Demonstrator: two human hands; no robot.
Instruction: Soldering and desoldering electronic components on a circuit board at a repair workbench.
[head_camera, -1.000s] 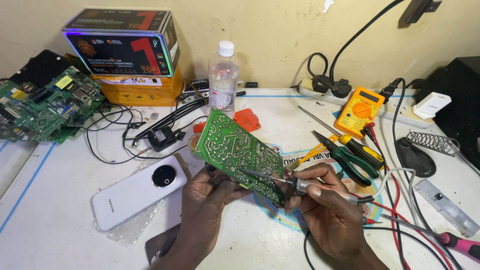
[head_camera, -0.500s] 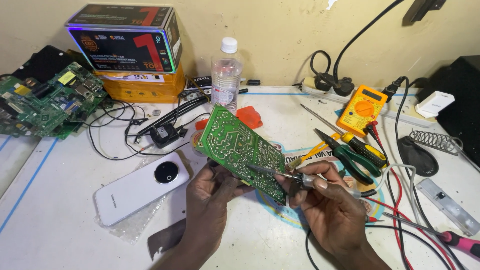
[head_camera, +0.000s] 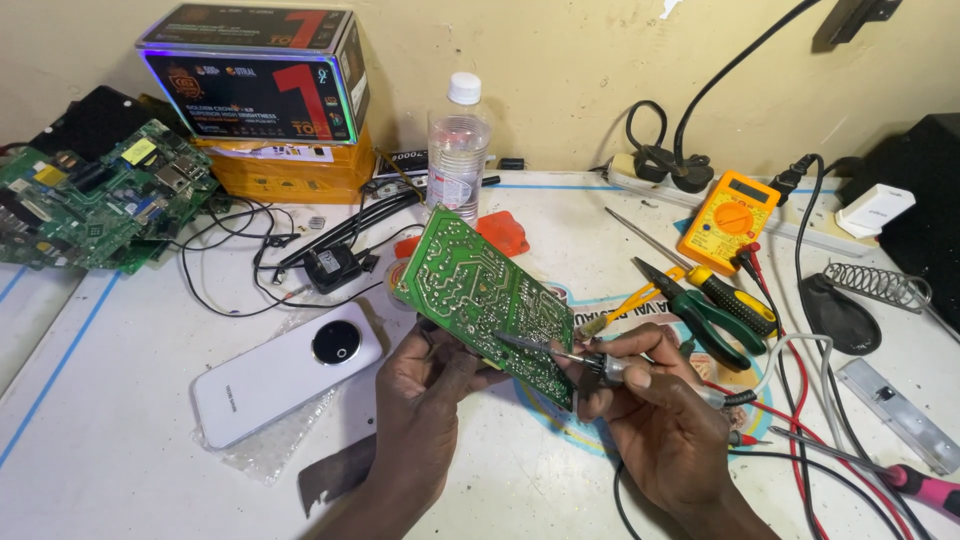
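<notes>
At the centre of the frame the left hand (head_camera: 425, 385) pinches the tilted green circuit board (head_camera: 485, 290) by its lower edge, while the right hand (head_camera: 650, 400) grips a soldering iron (head_camera: 560, 355), tip on the solder side. With only that one-handed hold, the board could wobble, and the tip might bridge neighbouring joints.

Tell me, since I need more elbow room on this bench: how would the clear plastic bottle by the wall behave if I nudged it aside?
The clear plastic bottle stands upright, tall and narrow, so a push near its white cap would probably tip it. It looks mostly empty, so likely light. If it fell, its round body could roll toward the green circuit board in the left hand.
</notes>
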